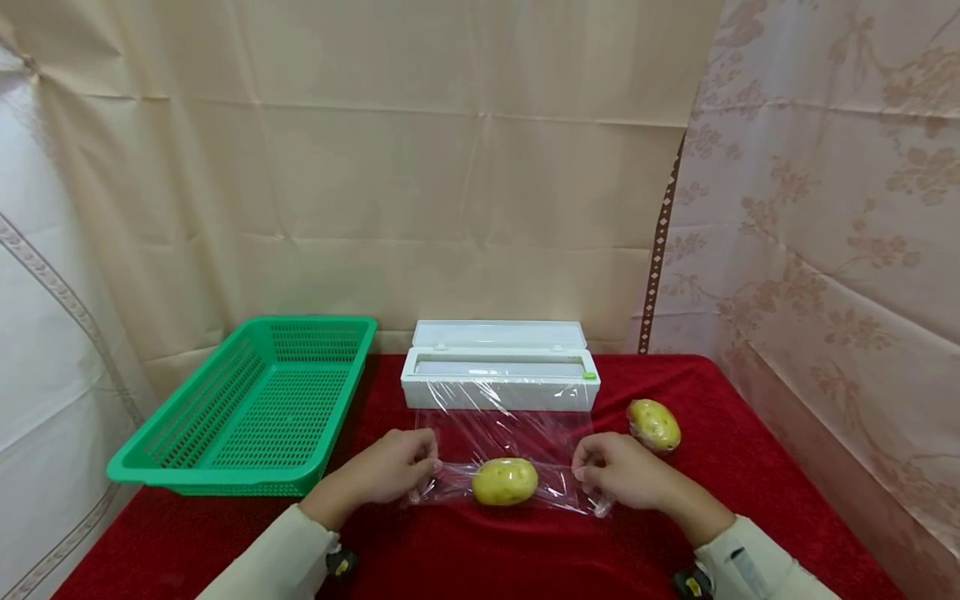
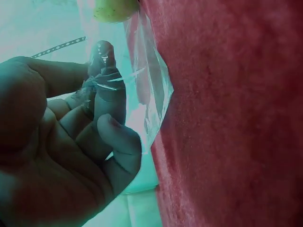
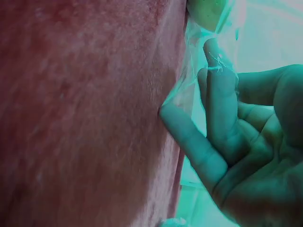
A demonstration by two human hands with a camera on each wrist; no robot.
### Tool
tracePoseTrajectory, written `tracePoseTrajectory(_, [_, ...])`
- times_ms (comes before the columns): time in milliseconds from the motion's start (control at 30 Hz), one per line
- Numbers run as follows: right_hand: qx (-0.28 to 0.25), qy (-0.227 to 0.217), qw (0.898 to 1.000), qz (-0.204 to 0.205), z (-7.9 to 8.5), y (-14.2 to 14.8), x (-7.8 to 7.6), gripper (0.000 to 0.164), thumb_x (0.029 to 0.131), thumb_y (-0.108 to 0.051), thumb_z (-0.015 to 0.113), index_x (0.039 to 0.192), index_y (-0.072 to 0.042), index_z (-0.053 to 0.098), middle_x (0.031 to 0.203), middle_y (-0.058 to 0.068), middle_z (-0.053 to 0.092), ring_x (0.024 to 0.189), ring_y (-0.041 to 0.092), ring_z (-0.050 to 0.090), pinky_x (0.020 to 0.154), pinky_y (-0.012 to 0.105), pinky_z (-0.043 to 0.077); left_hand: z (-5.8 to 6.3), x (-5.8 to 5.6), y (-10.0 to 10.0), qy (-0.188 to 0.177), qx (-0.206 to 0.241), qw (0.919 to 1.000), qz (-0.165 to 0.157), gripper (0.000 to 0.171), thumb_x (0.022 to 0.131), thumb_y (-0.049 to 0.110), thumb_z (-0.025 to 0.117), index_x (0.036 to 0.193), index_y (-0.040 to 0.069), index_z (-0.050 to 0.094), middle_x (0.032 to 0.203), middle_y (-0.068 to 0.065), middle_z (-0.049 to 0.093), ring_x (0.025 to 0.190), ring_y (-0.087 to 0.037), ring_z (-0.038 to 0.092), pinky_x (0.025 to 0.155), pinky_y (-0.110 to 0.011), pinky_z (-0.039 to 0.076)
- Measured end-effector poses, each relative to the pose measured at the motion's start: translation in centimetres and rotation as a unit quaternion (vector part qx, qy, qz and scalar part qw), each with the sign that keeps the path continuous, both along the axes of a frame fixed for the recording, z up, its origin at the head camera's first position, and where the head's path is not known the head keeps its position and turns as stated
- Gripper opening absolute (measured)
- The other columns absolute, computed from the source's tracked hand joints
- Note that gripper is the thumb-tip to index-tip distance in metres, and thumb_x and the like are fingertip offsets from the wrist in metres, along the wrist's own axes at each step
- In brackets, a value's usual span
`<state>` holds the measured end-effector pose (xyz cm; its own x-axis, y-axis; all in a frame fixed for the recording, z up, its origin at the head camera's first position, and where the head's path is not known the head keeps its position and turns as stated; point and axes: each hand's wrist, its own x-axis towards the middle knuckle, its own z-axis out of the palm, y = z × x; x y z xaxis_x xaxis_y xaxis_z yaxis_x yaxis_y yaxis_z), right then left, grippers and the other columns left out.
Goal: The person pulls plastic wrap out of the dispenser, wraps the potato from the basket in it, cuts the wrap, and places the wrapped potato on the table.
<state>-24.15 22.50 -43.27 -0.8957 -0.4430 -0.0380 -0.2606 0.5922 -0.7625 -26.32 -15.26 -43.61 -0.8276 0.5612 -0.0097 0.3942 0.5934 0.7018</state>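
A potato (image 1: 505,482) lies on the red cloth in front of the dispenser, with clear cling film (image 1: 517,433) over it. The film runs back to a white cling film dispenser (image 1: 500,392), whose lid stands raised. On the potato's left, my left hand (image 1: 386,467) pinches the film's edge between thumb and fingers; the left wrist view shows crumpled film (image 2: 102,85) at those fingertips. To the right of the potato my right hand (image 1: 622,471) pinches the other side of the film. In the right wrist view, bunched film (image 3: 218,64) crosses its fingers.
A green plastic basket (image 1: 318,454) stands at the left of the table. Another potato (image 1: 655,425), wrapped in film, lies beyond my right hand. Red cloth (image 1: 757,467) covers the table, and a beige curtain (image 1: 465,183) hangs behind it.
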Motion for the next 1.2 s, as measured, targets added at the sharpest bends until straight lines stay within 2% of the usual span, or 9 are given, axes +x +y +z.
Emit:
tracePoseTrajectory(200, [0.024,0.005,0.999,-0.030,-0.2,-0.8,-0.2,0.007,0.090,-0.001,0.070,0.083,-0.003,0.068,0.067,0.002,0.066,0.049,0.011,0.063,0.048,0.033,0.056,-0.6,-0.9,0.9,-0.023,-0.002,0.9991,0.035,0.017,0.098,0.012,0.071,0.084,0.009,0.064,0.063,-0.002,0.065,0.052,-0.012,0.065,0.050,-0.029,0.056])
tracePoseTrajectory(367, [0.094,0.043,0.991,-0.086,-0.1,-1.6,-0.2,0.018,0.083,-0.010,0.081,0.074,-0.011,0.066,0.062,-0.003,0.064,0.048,0.009,0.060,0.048,0.029,0.052,-0.7,-1.1,1.6,-0.027,-0.021,0.9975,0.062,0.020,0.093,0.012,0.077,0.077,0.010,0.066,0.062,-0.003,0.065,0.050,-0.013,0.064,0.049,-0.029,0.056])
tracePoseTrajectory(533, [0.174,0.060,0.974,-0.133,-0.2,-2.3,-0.2,0.029,0.078,-0.023,0.088,0.069,-0.018,0.061,0.056,-0.004,0.060,0.046,0.009,0.059,0.047,0.031,0.047,-0.7,-1.1,2.2,0.021,-0.066,0.9931,0.094,0.025,0.086,0.016,0.084,0.068,0.015,0.066,0.059,0.003,0.063,0.051,-0.011,0.062,0.049,-0.028,0.053])
tracePoseTrajectory(667, [0.239,0.077,0.957,-0.145,-0.3,-2.6,-0.1,0.034,0.076,-0.032,0.090,0.067,-0.022,0.058,0.060,-0.006,0.058,0.054,0.013,0.055,0.050,0.033,0.040,-0.7,-0.8,2.8,0.068,-0.112,0.9827,0.131,0.030,0.077,0.027,0.090,0.063,0.021,0.065,0.059,0.008,0.061,0.058,-0.011,0.057,0.053,-0.031,0.046])
tracePoseTrajectory(733, [0.253,0.082,0.953,-0.144,-0.4,-2.8,0.0,0.035,0.076,-0.034,0.089,0.067,-0.023,0.057,0.062,-0.005,0.056,0.058,0.014,0.053,0.052,0.034,0.038,-0.7,-0.7,3.0,0.080,-0.126,0.9780,0.145,0.032,0.074,0.032,0.093,0.062,0.023,0.064,0.060,0.009,0.060,0.060,-0.012,0.056,0.055,-0.033,0.042])
tracePoseTrajectory(833, [0.255,0.087,0.953,-0.138,-0.5,-3.0,0.1,0.036,0.078,-0.033,0.089,0.068,-0.023,0.055,0.063,-0.005,0.055,0.058,0.014,0.052,0.053,0.034,0.038,-0.7,-0.6,3.2,0.084,-0.135,0.9738,0.162,0.037,0.071,0.035,0.095,0.065,0.021,0.061,0.060,0.007,0.058,0.061,-0.014,0.053,0.055,-0.033,0.039])
tracePoseTrajectory(967, [0.246,0.101,0.956,-0.127,-0.7,-3.2,0.2,0.036,0.078,-0.030,0.088,0.069,-0.024,0.054,0.064,-0.007,0.054,0.059,0.013,0.051,0.054,0.034,0.038,-0.9,-0.7,3.3,0.066,-0.136,0.9741,0.168,0.040,0.072,0.031,0.095,0.069,0.019,0.056,0.062,0.003,0.055,0.060,-0.016,0.052,0.053,-0.032,0.037])
tracePoseTrajectory(1100, [0.239,0.107,0.957,-0.124,-0.9,-3.1,0.2,0.035,0.079,-0.030,0.088,0.068,-0.025,0.054,0.063,-0.007,0.053,0.059,0.013,0.050,0.054,0.034,0.037,-0.9,-0.7,3.5,0.060,-0.131,0.9784,0.148,0.038,0.075,0.027,0.093,0.068,0.018,0.057,0.063,0.002,0.056,0.059,-0.016,0.053,0.052,-0.032,0.039])
tracePoseTrajectory(1200, [0.226,0.097,0.961,-0.129,-1.0,-2.9,0.3,0.034,0.079,-0.029,0.088,0.065,-0.024,0.058,0.059,-0.008,0.055,0.054,0.013,0.053,0.052,0.033,0.039,-0.9,-0.6,3.5,0.072,-0.125,0.9805,0.133,0.036,0.076,0.026,0.092,0.066,0.018,0.058,0.062,0.004,0.057,0.058,-0.015,0.054,0.052,-0.031,0.041])
